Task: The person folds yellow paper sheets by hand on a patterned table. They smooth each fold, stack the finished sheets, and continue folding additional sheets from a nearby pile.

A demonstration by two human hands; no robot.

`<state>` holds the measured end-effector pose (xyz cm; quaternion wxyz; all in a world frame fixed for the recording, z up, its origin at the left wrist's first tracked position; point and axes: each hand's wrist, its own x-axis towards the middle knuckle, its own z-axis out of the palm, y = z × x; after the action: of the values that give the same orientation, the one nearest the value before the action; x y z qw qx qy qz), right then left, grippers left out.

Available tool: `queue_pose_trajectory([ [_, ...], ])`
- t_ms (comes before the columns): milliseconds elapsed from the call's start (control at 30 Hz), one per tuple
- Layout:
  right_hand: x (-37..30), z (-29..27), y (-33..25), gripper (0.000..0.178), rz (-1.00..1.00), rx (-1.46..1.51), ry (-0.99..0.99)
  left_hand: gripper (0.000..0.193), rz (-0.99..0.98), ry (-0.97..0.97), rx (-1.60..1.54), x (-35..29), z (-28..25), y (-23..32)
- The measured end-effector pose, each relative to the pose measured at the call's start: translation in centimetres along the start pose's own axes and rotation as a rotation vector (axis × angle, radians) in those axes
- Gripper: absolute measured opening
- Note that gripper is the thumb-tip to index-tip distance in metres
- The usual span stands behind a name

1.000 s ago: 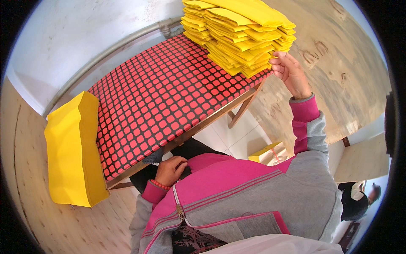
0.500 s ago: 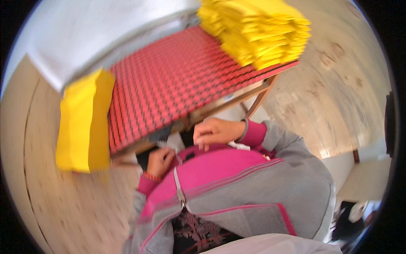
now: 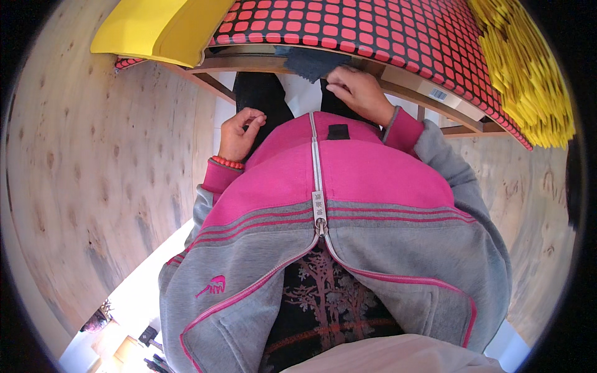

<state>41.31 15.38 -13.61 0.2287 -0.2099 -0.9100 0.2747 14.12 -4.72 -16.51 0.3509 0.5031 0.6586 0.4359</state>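
My right hand is under the front edge of a table with a red and black checked cover. Its fingers are curled in beside a dark blue cloth that hangs from the shelf below the tabletop; whether they grip the cloth is hidden. Near my left thigh hovers my left hand, loosely closed, thumb against the curled fingers, with nothing visible in it. A red bead bracelet circles that wrist.
A yellow folded paper stack overhangs the table's left corner. Many yellow folded pieces are piled on the right end. The wooden frame and a white box with a barcode are under the tabletop. Wooden panels stand at both sides.
The view has turned and now looks more steeply down at my body, with the table higher in it. My right hand has moved to the blue cloth under the table edge.
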Motion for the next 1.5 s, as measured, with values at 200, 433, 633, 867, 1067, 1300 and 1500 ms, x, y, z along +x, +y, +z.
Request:
queue_pose_trajectory([
  [200, 3.9, 3.4, 2.6, 0.023, -0.182, -0.519, -0.064, 0.008, 0.129, 0.028, 0.001, 0.2, -0.2, -1.1],
  [433, 6.1, 3.3, 2.0, 0.038, 0.221, 0.210, 0.086, 0.010, 0.089, -0.018, -0.050, 2.0, 0.3, -2.1],
  [633, 6.4, 1.9, 0.3, 0.034, 0.126, 0.363, 0.185, 0.010, -0.001, -0.025, -0.057, 2.2, 0.3, -3.1],
  [867, 5.4, 0.8, -0.2, 0.040, 0.238, 0.075, -0.112, 0.007, -0.034, -0.005, -0.111, 2.6, 0.7, -3.4],
  [1067, 5.5, 2.8, 0.4, 0.034, 0.263, 0.256, 0.148, 0.007, 0.007, 0.008, -0.014, 2.3, 0.2, -2.6],
  [1300, 4.0, 2.7, 2.3, 0.046, 0.214, 0.076, -0.222, 0.010, 0.095, 0.020, 0.101, 2.2, 0.0, -1.8],
  [1500, 3.6, -0.7, -2.9, 0.021, -0.185, -0.416, -0.203, 0.008, 0.054, 0.054, 0.200, 0.6, -4.7, -0.5],
])
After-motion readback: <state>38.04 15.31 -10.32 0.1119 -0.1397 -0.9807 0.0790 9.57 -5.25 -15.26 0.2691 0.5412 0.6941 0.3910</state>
